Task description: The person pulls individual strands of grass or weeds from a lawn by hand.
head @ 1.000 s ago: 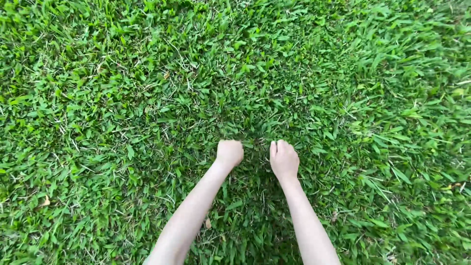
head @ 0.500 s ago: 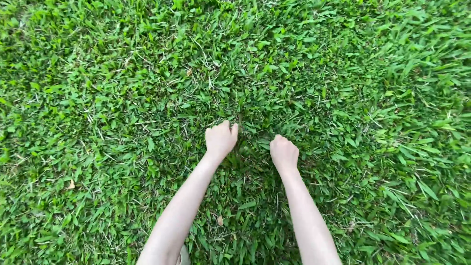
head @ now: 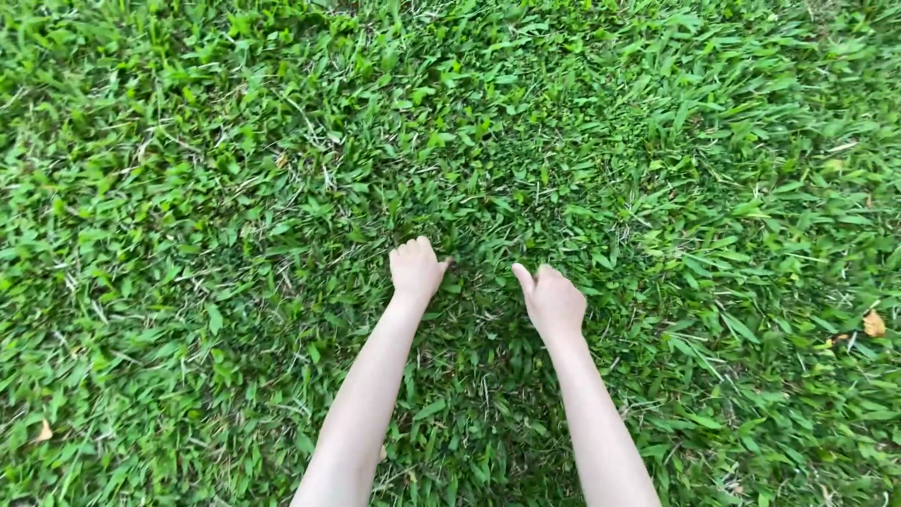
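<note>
Dense green lawn grass [head: 469, 169]: I see my left hand [head: 415, 270] and right hand [head: 554, 302], fingers clenched down into blades, apparently gripping tufts; yellow dry leaf [head: 874, 324] apart.

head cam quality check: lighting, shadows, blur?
Head view: soft, even daylight with no glare; a dim shadow darkens the grass around and between the left hand and right hand. Hands and nearby blades are sharp; the far corners look slightly softer. A dry leaf stays legible at right.

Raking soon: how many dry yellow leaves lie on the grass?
2: one leaf at right, one leaf at lower left. More may hide in the grass.
</note>
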